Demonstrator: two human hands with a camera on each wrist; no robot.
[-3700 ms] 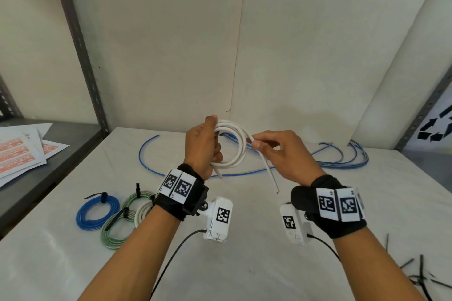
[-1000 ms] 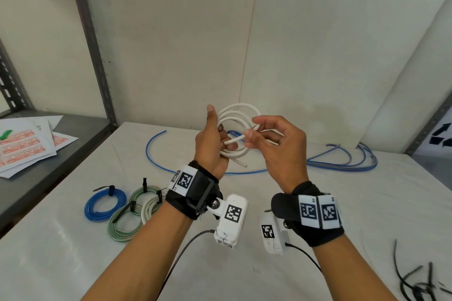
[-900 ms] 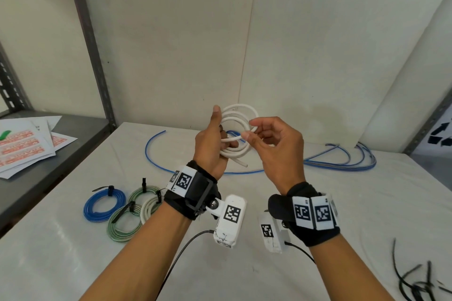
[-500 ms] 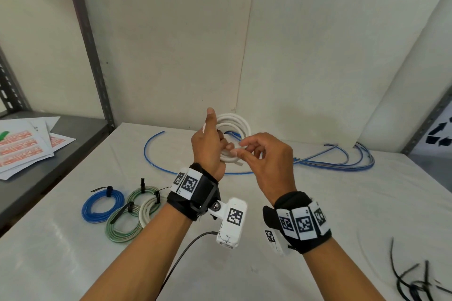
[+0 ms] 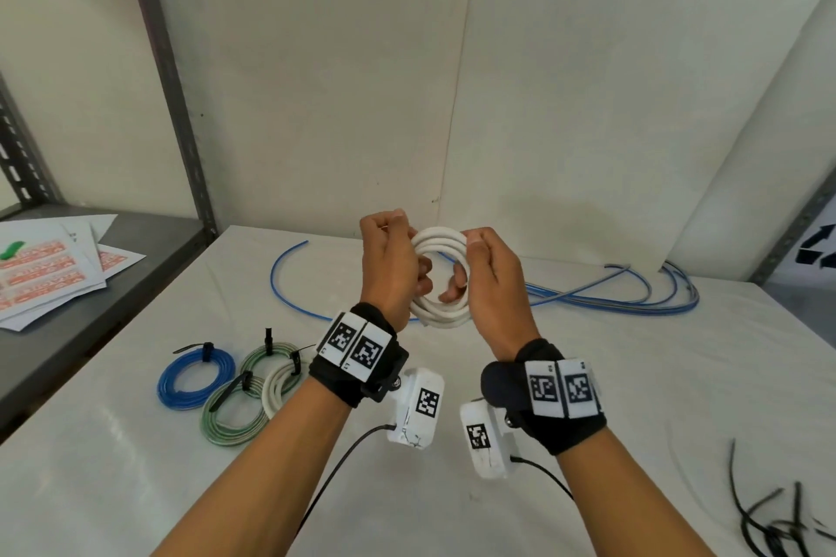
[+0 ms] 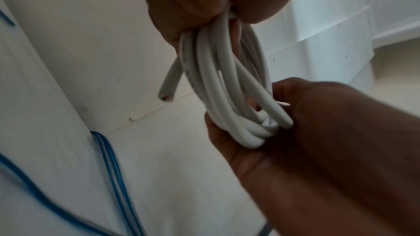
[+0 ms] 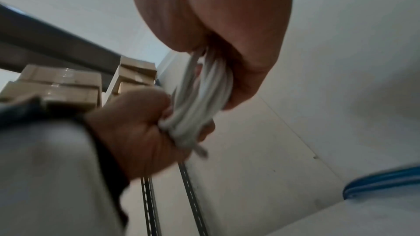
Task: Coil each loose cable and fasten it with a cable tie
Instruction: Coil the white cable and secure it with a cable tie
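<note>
Right hand (image 5: 491, 285) newly gripping round, smooth white cable coil (image 5: 441, 276), left hand (image 5: 391, 269) opposite

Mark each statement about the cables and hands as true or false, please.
1. Both hands grip the white cable coil. True: left hand, right hand.
2. A cable tie already fastens the white coil. False: none shows on it.
3. The loose blue cable lies uncoiled on the table. True.
4. The tied blue coil lies right of the hands. False: it lies to their left.
5. The black cable ties lie at near right. True.
</note>
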